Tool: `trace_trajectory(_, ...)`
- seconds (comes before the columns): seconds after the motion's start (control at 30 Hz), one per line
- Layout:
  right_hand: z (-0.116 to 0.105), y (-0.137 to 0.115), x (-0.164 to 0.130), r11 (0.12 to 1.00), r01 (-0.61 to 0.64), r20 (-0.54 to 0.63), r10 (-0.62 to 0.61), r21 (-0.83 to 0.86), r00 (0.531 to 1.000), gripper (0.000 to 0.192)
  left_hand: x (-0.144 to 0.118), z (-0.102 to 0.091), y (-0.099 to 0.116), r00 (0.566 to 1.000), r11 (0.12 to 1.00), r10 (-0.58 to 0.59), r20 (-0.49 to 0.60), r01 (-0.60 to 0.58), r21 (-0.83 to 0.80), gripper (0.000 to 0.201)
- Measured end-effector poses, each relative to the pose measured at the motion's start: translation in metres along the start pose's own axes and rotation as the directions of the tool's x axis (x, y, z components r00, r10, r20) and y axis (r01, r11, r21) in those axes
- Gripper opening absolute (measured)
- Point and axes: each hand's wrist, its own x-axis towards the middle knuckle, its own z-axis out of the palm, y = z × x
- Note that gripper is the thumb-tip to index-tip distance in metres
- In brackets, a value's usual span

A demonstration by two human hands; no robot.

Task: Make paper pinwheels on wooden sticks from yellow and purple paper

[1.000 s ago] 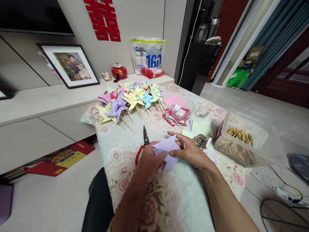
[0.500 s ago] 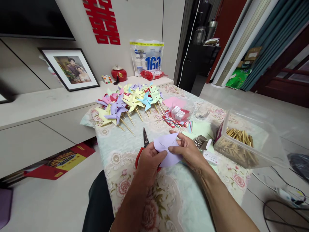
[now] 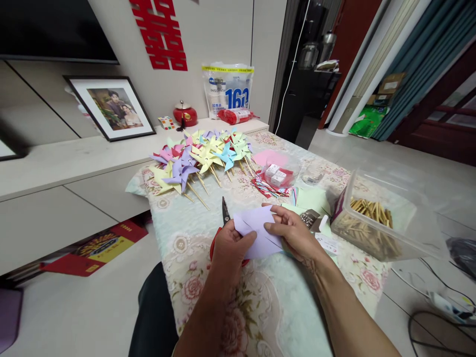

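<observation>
Between my hands is a sheet of lavender paper [image 3: 260,243] with slits cut inward from its corners. My left hand [image 3: 232,243] pinches its left side, thumb on top. My right hand [image 3: 292,228] grips the right side between thumb and fingers. Red-handled scissors [image 3: 225,212] lie on the table just beyond my left hand, which partly covers their handles. Farther back on the cloth lies a bunch of finished paper pinwheels [image 3: 206,154] on wooden sticks, in yellow, purple, blue, green and pink.
A clear plastic bin [image 3: 366,233] of short wooden sticks stands at the right. Near it are an opened small box [image 3: 327,243] with metal pieces, green paper [image 3: 312,198] and a round clear tub [image 3: 282,171]. A picture frame [image 3: 113,106] and a red jar [image 3: 185,115] stand on the cabinet.
The lavender paper lies flatter and more spread out; its right-hand flap no longer stands up as before. Both hands stay nearly in place, and the view has shifted slightly.
</observation>
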Motion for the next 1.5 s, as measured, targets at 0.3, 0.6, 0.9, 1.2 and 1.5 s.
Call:
trace_trajectory(0.3, 0.000, 0.002, 0.001, 0.992, 0.070, -0.028, -0.073, -0.101, 0.997, 0.063, 0.002, 0.000, 0.000, 1.000, 0.996, 0.014, 0.010, -0.013, -0.084, 0.055)
trace_trajectory(0.6, -0.012, 0.000, 0.004, 0.768, 0.421, 0.018, -0.472, -0.482, 0.881, 0.013, 0.001, -0.002, 0.012, 0.995, 0.977, 0.076, -0.071, -0.088, -0.195, 0.050)
trace_trajectory(0.9, -0.015, -0.004, -0.002, 0.653, 0.537, 0.368, -0.392, -0.534, 0.843, 0.015, 0.003, -0.006, 0.011, 0.993, 0.978, 0.092, -0.070, -0.103, -0.180, 0.046)
trace_trajectory(1.2, -0.018, -0.005, -0.002, 0.595, 0.572, 0.427, -0.382, -0.564, 0.819, 0.012, 0.008, -0.010, 0.000, 0.981, 0.985, 0.157, -0.110, -0.164, -0.055, 0.051)
trace_trajectory(1.5, -0.008, -0.006, -0.005, 0.579, 0.487, 0.353, -0.336, -0.653, 0.873, 0.009, 0.006, -0.005, -0.002, 0.971, 0.976, 0.208, -0.115, -0.197, 0.098, 0.040)
